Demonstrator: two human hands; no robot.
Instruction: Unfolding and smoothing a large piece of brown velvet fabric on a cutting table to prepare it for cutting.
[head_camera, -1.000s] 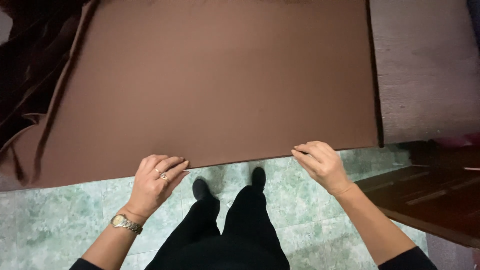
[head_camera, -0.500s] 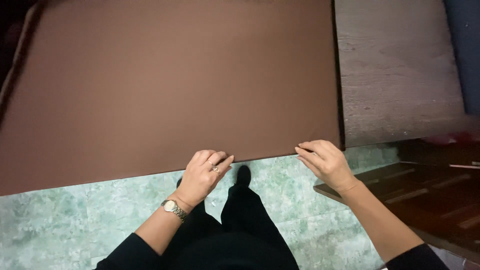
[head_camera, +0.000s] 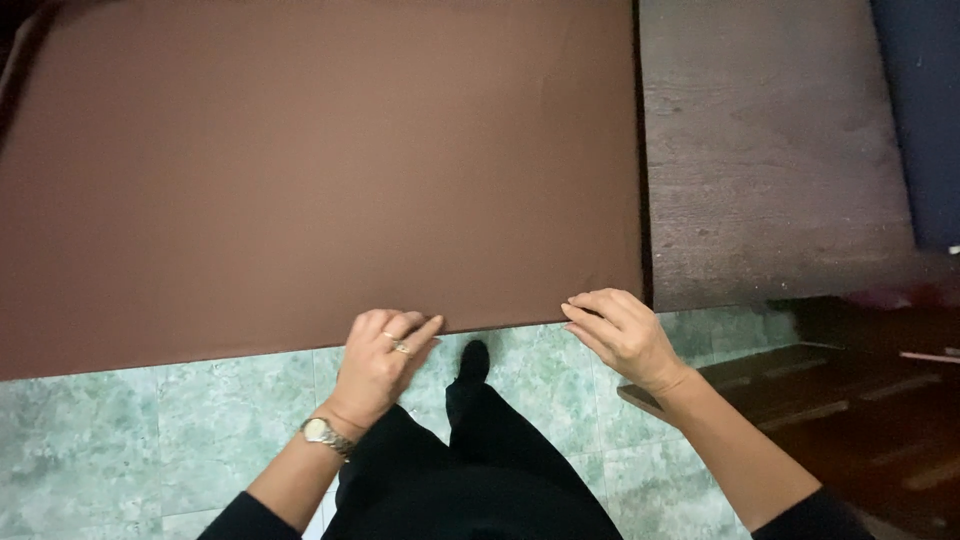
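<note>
A large brown cloth (head_camera: 320, 170) lies flat and smooth over a dark wooden table (head_camera: 770, 170), its near edge hanging at the table's front. My left hand (head_camera: 380, 360), with a ring and a wristwatch, pinches that near edge around the middle. My right hand (head_camera: 620, 335) grips the same edge close to the cloth's near right corner. Both hands are curled over the hem, a short gap apart.
Bare tabletop shows to the right of the cloth, with a dark blue thing (head_camera: 925, 120) at the far right. Below are green marbled floor tiles (head_camera: 130, 440), my dark trousers and shoes (head_camera: 472, 360), and a low dark wooden piece (head_camera: 850, 400) at the right.
My left hand has slid right along the cloth's near edge, closer to my right hand. The view has shifted right, and the crumpled cloth at the left is out of sight.
</note>
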